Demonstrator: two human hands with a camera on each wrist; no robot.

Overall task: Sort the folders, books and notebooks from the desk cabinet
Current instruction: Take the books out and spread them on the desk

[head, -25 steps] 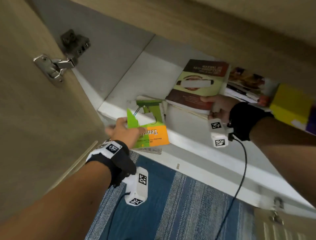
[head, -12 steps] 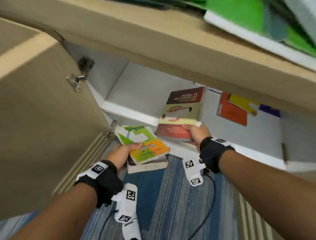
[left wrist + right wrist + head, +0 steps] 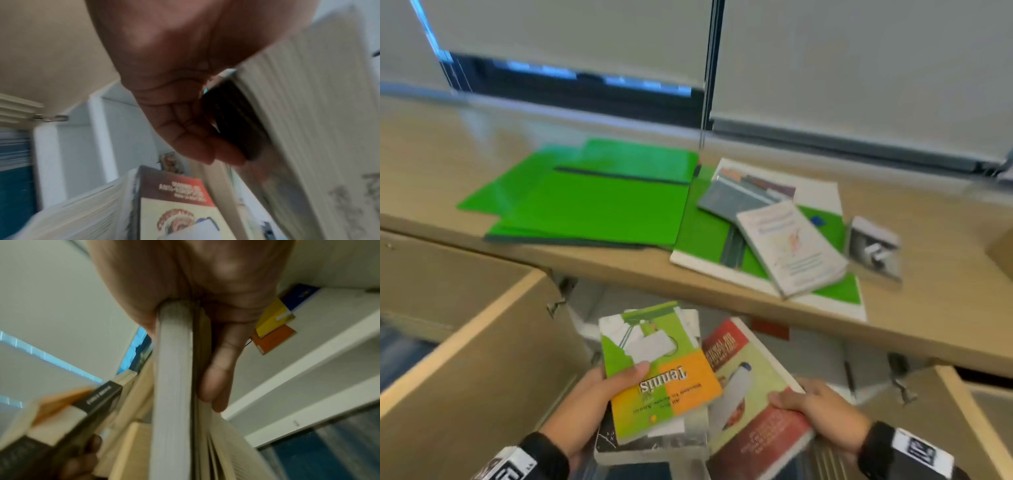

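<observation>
I am gripping a small stack of books with my left hand (image 3: 589, 404), thumb lying across the top cover and fingers curled underneath. The top one is the tennis book (image 3: 654, 373), green, white and orange, with "Tennis" printed on the orange patch; the smaller line under it is too blurred for me to read. Beneath it I am carrying a thicker book with a black spine (image 3: 606, 442), whose lettering I cannot make out. My right hand (image 3: 815, 411) is clasping the near corner of the red and cream book (image 3: 753, 397), thumb on the cover and fingers below; its red band carries white capitals that are too blurred to read. Both loads are hanging just in front of the open cabinet (image 3: 818, 353), below the edge of the desk (image 3: 448, 150). On the desk, green folders (image 3: 592, 202) are lying spread at the left, and a pile of books (image 3: 787, 240) is sitting on another green folder at the right. Inside the cabinet, a yellow book (image 3: 273, 318) and an orange book (image 3: 273, 339) are resting on a white shelf.
</observation>
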